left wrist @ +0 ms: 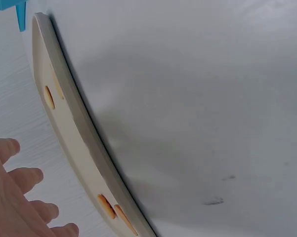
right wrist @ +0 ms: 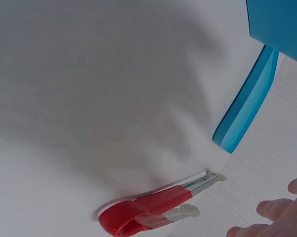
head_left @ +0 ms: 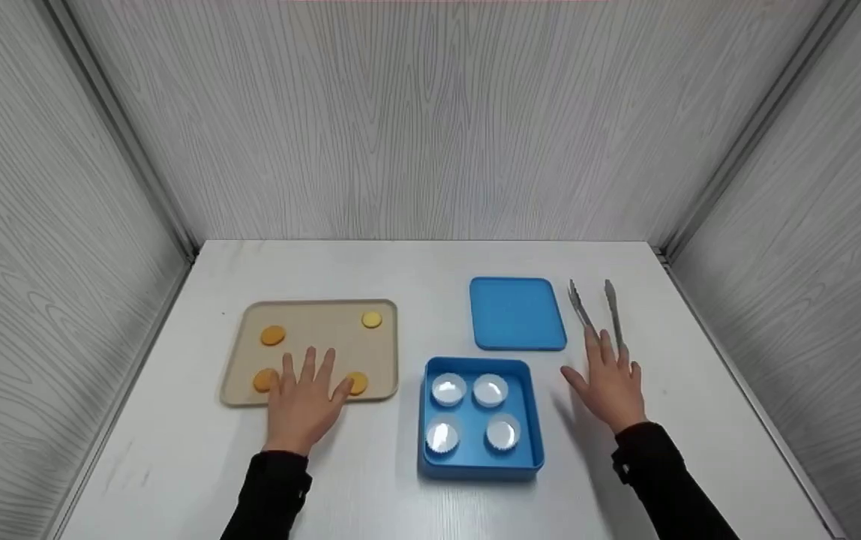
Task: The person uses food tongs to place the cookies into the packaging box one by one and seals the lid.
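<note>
My left hand (head_left: 303, 401) hovers with fingers spread over the front edge of a beige tray (head_left: 325, 349). Several round, cookie-like discs lie on the tray: an orange disc (head_left: 273, 335) at the left, a yellow disc (head_left: 372, 319) at the back right, others beside my fingers. Held above the table, my right hand (head_left: 612, 386) also has its fingers spread and holds nothing. Beneath it lie metal tongs (head_left: 613, 304); the head view hides their red handle (right wrist: 153, 205), which shows in the right wrist view. A blue box (head_left: 475, 474) containing several white cups (head_left: 490, 390) sits between the hands.
Behind the box lies a flat blue lid (head_left: 518, 313), left of the tongs. Everything rests on a white table (head_left: 370, 495), enclosed by pale wood-grain panels (head_left: 430, 127) at the back and both sides.
</note>
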The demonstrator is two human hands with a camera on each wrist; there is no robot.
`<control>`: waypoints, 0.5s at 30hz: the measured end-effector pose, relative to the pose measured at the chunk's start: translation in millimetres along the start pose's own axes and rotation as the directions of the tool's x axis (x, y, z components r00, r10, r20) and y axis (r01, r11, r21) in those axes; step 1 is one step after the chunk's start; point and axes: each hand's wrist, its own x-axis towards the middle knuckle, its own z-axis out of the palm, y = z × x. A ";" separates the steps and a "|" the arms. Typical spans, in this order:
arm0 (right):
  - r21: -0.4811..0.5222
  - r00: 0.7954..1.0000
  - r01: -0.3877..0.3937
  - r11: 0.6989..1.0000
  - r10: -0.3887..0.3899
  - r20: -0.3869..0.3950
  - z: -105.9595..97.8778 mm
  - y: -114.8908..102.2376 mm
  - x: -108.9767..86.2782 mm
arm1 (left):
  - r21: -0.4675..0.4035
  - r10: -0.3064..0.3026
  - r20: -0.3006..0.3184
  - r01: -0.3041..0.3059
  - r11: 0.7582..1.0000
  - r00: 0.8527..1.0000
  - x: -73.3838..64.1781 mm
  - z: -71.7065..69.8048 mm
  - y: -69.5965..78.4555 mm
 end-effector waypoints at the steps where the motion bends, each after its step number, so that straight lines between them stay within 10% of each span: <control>1: -0.006 1.000 -0.006 1.000 0.006 -0.011 -0.6 2.3 0.4 | -0.009 -0.002 0.003 0.002 1.000 1.000 -0.5 -0.3 0.6; 15: -0.006 0.991 -0.096 0.995 0.095 -0.089 -1.1 30.6 1.2 | -0.250 0.022 0.045 -0.010 0.968 0.999 -6.6 8.1 36.0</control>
